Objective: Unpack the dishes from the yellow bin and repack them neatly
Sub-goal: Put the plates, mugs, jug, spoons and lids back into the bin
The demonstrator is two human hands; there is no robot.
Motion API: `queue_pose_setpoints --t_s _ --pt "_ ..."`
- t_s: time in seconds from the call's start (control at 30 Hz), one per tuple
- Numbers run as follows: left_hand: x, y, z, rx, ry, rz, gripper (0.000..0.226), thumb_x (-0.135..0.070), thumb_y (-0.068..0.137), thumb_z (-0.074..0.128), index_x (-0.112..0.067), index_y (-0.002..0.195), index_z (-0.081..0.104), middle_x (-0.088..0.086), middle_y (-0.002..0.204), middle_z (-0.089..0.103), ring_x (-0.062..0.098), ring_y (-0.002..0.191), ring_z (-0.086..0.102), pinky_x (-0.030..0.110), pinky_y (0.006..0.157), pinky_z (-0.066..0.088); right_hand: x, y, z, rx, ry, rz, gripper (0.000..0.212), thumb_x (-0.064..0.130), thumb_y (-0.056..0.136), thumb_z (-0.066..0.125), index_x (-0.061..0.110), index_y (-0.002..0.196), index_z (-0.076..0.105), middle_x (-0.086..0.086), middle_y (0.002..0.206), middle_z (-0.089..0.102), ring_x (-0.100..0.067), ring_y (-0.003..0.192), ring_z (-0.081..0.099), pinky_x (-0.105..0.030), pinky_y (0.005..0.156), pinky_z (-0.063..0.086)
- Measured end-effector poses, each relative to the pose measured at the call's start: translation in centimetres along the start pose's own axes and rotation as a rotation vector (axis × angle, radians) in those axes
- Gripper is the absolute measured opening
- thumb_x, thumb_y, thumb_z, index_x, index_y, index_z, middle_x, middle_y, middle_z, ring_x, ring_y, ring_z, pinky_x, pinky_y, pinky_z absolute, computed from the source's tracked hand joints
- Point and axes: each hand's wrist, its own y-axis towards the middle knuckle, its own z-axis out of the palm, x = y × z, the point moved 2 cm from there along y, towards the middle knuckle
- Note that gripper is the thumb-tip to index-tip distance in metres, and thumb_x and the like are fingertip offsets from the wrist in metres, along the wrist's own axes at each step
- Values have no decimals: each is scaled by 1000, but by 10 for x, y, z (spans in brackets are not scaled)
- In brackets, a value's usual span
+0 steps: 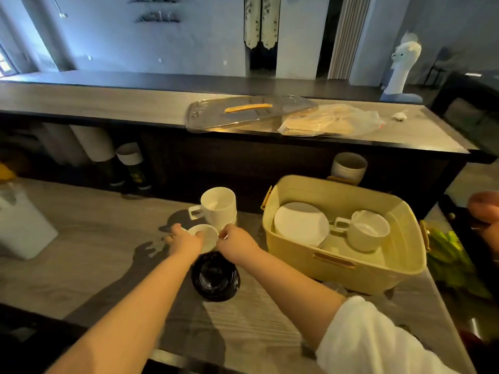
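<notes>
We are gripping the small white bowl (206,235) near the desk's (81,238) far edge: left hand (185,241) and right hand (235,241), fingers (175,230) curled on opposite rims.

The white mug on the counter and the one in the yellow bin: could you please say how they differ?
The counter mug is taller and narrower; the bin mug is squatter and wider. The counter mug stands on the counter, behind the small bowl held by the left hand and right hand; the bin mug sits in the yellow bin beside stacked plates. Both are white, handles pointing left.
</notes>
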Motion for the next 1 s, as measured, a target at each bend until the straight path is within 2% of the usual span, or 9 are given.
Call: queue_pose_setpoints --t_s 0.1,0.17,0.3,0.37,0.43,0.6,0.73,0.87,1.0 --pt "13 14 1 26 -56 -56 52 -16 96 46 -5 143 24 25 142 37 39 125 42 41 100 39 -1 16 16 99 22 130 39 27 93 45 12 130 46 -13 129 54 -32 117 52 -37 97 43" --pt "23 27 5 63 -64 -83 47 -11 96 41 -4 140 26 25 139 42 38 124 44 42 102 39 1 30 23 160 43 174 43 27 96 43 11 136 43 -14 135 51 -31 122 49 -32 93 39" --pt "27 39 14 144 -21 -63 46 -10 98 36 -5 143 30 22 139 44 38 124 45 45 103 39 -5 43 21 169 188 214 45 24 97 42 9 139 40 -14 136 49 -30 121 49 -31 91 41" --pt "28 42 17 137 -17 -53 41 -11 98 37 -3 138 38 22 135 49 38 121 48 45 100 42 -6 46 20 163 236 246 44 22 96 43 9 139 39 -15 133 51 -28 113 51 -32 84 41" --pt "29 42 19 116 -25 -49 38 -12 97 37 -3 134 43 21 130 53 37 116 52 43 95 45 -5 47 21 174 271 248 45 19 96 43 9 139 38 -16 130 52 -26 105 52 -36 88 44" --pt "35 40 14 100 -119 -54 39 -7 96 38 -5 134 45 20 128 54 37 115 52 47 97 45 5 47 22 157 251 265 51 24 97 41 14 146 28 -16 134 49 -31 116 53 -37 95 44" --pt "36 36 -8 55 -242 -79 38 -10 96 36 -8 133 43 20 124 53 39 110 51 50 91 47 15 42 14 172 412 223 52 18 95 45 16 145 31 -17 128 53 -24 95 52 -32 74 46" --pt "25 27 -48 1 -258 -44 37 -10 96 34 -12 132 42 13 115 48 33 97 49 50 83 52 32 29 7 108 538 127 42 5 90 42 15 130 50 -13 100 55 -24 86 54 -27 62 46" --pt "10 8 -81 -50 -263 4 40 -11 98 31 -15 137 39 15 129 48 35 108 49 47 79 52 48 14 2 97 541 106 38 11 93 40 13 129 52 -12 94 53 -23 77 53 -24 52 39"
